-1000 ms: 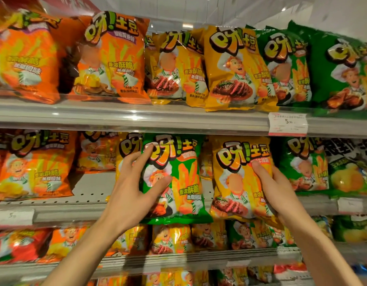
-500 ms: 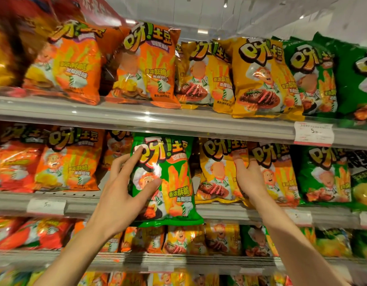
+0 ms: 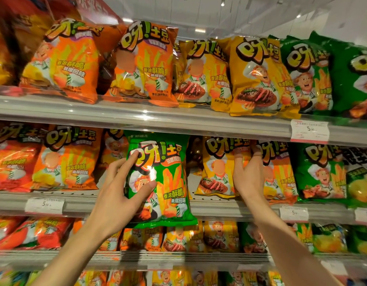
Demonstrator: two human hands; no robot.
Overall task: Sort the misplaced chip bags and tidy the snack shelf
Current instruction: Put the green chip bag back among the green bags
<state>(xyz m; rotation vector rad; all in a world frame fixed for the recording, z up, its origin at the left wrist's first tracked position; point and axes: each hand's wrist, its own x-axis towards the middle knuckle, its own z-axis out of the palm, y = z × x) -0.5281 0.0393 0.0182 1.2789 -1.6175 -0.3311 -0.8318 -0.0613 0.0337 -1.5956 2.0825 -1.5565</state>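
My left hand [image 3: 118,195] grips a green chip bag [image 3: 168,182] by its left edge, thumb on the front, and holds it in front of the middle shelf [image 3: 219,209]. To its right a yellow bag [image 3: 217,168] stands on that shelf. My right hand [image 3: 248,174] reaches between the yellow bag and an orange bag [image 3: 279,172], fingers spread against their fronts. Whether it holds either bag is unclear. More green bags [image 3: 320,172] stand further right on the same shelf.
The top shelf [image 3: 158,118] carries orange, yellow and green bags in groups. Orange bags [image 3: 67,159] fill the left of the middle shelf. Price tags [image 3: 309,131] hang on the shelf rails. A lower shelf [image 3: 178,236] holds mixed bags.
My right hand set the yellow bag back on the middle shelf and moved to its right edge. My left hand kept the green bag. The view shifted left and up.
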